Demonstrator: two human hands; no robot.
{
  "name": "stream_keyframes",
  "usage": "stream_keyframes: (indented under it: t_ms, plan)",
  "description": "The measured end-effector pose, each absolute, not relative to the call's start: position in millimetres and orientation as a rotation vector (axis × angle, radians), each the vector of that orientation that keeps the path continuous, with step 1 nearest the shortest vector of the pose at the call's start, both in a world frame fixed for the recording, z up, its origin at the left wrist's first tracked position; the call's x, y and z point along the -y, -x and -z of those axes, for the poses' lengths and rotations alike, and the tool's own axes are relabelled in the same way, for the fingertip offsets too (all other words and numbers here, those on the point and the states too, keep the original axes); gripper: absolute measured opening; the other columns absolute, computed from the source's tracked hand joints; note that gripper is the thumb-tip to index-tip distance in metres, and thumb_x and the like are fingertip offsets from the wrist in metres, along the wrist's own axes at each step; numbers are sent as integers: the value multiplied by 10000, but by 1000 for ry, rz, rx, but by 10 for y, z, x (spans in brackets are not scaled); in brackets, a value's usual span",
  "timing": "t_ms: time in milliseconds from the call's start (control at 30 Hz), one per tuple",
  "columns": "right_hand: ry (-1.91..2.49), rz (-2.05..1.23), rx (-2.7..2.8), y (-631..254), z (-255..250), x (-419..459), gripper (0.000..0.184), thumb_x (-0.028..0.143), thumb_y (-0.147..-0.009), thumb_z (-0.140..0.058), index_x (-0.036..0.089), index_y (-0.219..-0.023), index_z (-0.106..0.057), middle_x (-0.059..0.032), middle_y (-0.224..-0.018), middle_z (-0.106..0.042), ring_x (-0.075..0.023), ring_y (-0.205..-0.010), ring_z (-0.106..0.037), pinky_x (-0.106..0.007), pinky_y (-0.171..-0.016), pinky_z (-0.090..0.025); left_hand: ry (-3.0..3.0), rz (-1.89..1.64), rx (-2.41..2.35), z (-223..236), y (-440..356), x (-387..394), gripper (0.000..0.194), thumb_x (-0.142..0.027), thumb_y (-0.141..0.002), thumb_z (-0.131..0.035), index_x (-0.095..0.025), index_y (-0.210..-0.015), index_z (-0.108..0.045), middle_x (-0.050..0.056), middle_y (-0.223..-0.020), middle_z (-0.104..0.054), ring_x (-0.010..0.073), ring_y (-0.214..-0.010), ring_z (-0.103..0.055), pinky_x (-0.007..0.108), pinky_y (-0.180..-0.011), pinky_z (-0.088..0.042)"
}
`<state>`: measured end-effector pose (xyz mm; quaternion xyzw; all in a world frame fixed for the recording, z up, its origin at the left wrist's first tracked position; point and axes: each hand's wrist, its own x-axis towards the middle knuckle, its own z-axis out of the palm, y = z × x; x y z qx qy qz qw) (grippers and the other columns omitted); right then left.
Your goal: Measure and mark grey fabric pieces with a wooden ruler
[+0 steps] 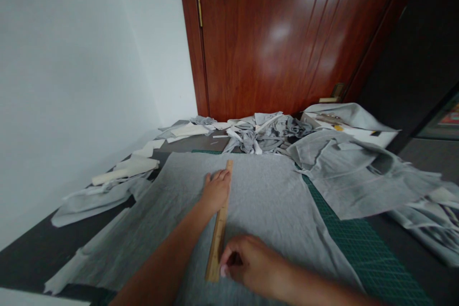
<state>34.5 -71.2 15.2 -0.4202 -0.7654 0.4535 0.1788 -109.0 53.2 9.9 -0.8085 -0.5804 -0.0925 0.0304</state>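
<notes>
A wooden ruler (221, 229) lies lengthwise on a large sheet of grey fabric (265, 191). My left hand (216, 190) rests flat over the ruler's far half, its fingers stretched out and pressing on it. Close to the ruler's near end, on its right side, my right hand (251, 263) pinches a small pale pink piece of tailor's chalk (224, 270) between thumb and fingertips. The chalk is at the ruler's right edge; whether it touches the fabric I cannot tell. Most of the chalk is hidden by the fingers.
A green cutting mat (362, 244) shows beneath the fabric on the right. Grey fabric pieces (358, 172) lie at the right, beside a white box (380, 137). Scraps (265, 134) pile up along the back, before a wooden door (279, 43). More scraps (103, 196) line the left edge.
</notes>
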Motion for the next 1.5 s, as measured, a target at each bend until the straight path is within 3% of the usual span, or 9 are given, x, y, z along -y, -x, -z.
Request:
stream_keyframes:
  t_ms: [133,467,633,1500]
  plan:
    - [1122,-1366,2078,-369,-125,537,97,144,-716,-658,177,-786,-715,-11,-745,-706,-119,-672,-613,-197,-594,-420,2479,270,1763,-76,1099,-553,437,-132,-928,-285,-191,-1334,-436,101,-1424,-449,211,-1309,-379,454,-1045,-287]
    - [1473,-682,1836,-438,-109,-1080,141,188,-797,-587,132,-873,-692,-63,-865,-711,-154,-798,-637,-235,-729,-447,2565,312,1776,18,1163,-620,472,-155,-932,-269,-168,-1392,-372,113,-1464,-397,204,-1360,-322,487,-1084,-238]
    - [1581,-556,1792,-327,-79,-1464,192,208,-851,-539,146,-970,-676,-69,-976,-708,-154,-902,-634,-233,-787,-438,2566,307,1787,-19,1153,-602,460,-176,-939,-272,-162,-1386,-382,112,-1460,-402,209,-1355,-327,485,-1094,-234]
    - [1728,-400,1965,-202,-90,-1525,229,212,-845,-523,171,-960,-716,-95,-1024,-704,-202,-970,-634,-254,-798,-431,2573,346,1798,29,1149,-620,451,-179,-943,-271,-167,-1381,-382,112,-1454,-405,221,-1351,-325,496,-1095,-217]
